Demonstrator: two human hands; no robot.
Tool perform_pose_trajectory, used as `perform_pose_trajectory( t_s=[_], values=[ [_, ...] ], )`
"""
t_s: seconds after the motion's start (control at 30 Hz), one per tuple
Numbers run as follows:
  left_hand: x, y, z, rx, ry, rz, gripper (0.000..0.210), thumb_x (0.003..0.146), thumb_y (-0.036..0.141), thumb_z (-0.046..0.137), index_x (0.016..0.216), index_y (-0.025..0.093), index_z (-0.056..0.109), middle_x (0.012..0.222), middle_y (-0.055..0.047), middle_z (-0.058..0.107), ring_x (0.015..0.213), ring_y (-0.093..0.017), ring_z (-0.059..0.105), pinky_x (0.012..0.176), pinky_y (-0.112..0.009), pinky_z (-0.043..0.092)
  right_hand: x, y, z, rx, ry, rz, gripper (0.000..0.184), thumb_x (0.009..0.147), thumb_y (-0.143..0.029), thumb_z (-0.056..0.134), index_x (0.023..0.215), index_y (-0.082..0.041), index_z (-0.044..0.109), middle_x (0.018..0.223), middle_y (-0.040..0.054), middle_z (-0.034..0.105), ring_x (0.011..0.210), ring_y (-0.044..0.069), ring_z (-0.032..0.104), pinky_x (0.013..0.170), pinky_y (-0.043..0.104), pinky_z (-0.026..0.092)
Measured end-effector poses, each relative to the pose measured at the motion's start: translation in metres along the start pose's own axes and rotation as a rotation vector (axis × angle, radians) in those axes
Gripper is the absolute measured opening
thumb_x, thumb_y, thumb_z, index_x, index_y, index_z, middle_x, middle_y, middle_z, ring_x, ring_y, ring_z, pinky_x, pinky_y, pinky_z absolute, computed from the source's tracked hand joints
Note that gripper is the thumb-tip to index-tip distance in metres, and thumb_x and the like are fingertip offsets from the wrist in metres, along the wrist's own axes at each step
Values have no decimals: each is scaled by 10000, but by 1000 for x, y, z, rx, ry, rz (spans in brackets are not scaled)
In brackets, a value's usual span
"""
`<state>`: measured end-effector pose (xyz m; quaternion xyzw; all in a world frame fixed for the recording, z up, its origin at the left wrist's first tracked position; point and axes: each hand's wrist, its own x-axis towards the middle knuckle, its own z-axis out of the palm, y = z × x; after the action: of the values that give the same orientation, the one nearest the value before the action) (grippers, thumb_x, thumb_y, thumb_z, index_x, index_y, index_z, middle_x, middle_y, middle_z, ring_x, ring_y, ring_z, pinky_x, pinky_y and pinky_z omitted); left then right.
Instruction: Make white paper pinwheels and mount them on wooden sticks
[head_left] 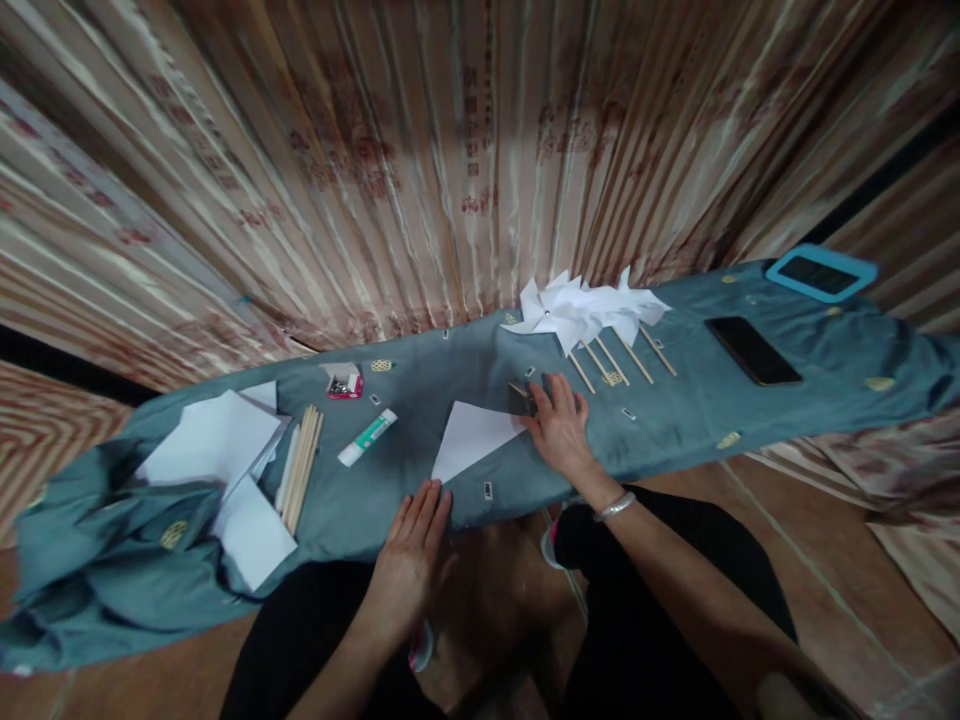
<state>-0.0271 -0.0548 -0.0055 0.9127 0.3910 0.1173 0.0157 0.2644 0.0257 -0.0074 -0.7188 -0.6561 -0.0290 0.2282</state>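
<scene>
A white paper triangle (480, 438) lies flat on the teal cloth, a folded sheet by its look. My left hand (416, 525) rests with outstretched fingers at its near left corner, fingertips on the paper's edge. At the triangle's right corner, my right hand (561, 430) curls its fingers over the dark handle of small scissors (520, 392). Their pale tip points away to the left; most of the handle is hidden under the fingers. The right thumb is beside the paper's corner.
On the left are white paper sheets (217, 435), wooden sticks (304, 470), a glue stick (367, 437) and a small box of pins (345, 382). Paper pinwheels (585, 308) on sticks lie behind my right hand. Farther right are a phone (752, 350) and a blue-framed tablet (821, 273).
</scene>
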Motion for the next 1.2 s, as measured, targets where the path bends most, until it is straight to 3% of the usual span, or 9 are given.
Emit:
perform_pose_trajectory(
  t_s=[0.23,0.33,0.47,0.57,0.67,0.83,0.93,1.07,1.2],
  values=[
    [1,3,-1,-43,4,-24,673,908,235,516,1514,143,238,1519,-213,395,1426,-328,344,1094,-568,403,7,9,-7,27,36,-21,448,937,-229,459,1361,-94,514,1485,249,420,1428,349,302,1091,583,257],
    [1,7,1,-42,8,-48,680,910,219,501,1521,140,211,1519,-224,388,1430,-334,332,1088,-574,406,3,-15,-17,42,45,-144,416,951,-193,430,1341,-97,541,1503,234,404,1434,343,293,1102,574,258],
    [1,10,6,-37,32,-62,701,902,226,512,1523,133,200,1514,-234,392,1431,-345,327,1084,-580,406,-22,-67,-25,154,-146,-474,404,934,-95,409,1294,-124,592,1358,183,579,1261,280,517,1046,451,419],
    [0,10,8,-24,41,-62,698,903,218,512,1522,127,202,1509,-238,398,1431,-343,328,1087,-572,405,-44,-89,-23,226,-228,-599,331,949,-141,450,1230,-136,624,1264,154,649,1216,256,562,1010,418,479],
    [0,9,7,-13,28,-53,697,903,213,508,1522,132,198,1511,-234,396,1429,-343,330,1081,-570,414,-49,-80,-15,237,-221,-575,336,948,-213,507,1258,-128,604,1308,156,631,1256,255,551,1029,423,480],
    [1,10,4,-28,22,-53,681,892,196,515,1505,104,233,1503,-241,405,1433,-345,325,1083,-563,415,-31,-39,-5,118,-161,-343,387,949,-277,509,1277,-90,596,1332,206,609,1250,301,564,1061,484,446],
    [2,12,4,-59,32,-67,683,894,183,509,1511,125,223,1511,-236,394,1431,-347,330,1082,-572,414,-27,-31,-8,69,-136,-290,384,942,-260,509,1269,-78,596,1331,218,603,1276,316,539,1067,496,430],
    [4,21,1,-109,77,-111,619,910,199,518,1486,151,295,1491,-220,427,1398,-355,392,1048,-561,457,-39,-48,-23,104,-150,-400,448,914,-242,548,1332,-82,538,1443,220,499,1388,329,403,1109,534,359],
    [9,33,-8,-249,92,-130,561,936,202,496,1471,205,326,1432,-155,519,1314,-276,510,1037,-490,494,-49,-64,-32,194,-251,-493,496,900,-278,577,1359,-104,508,1441,208,503,1352,312,445,1072,488,411]
  ],
)
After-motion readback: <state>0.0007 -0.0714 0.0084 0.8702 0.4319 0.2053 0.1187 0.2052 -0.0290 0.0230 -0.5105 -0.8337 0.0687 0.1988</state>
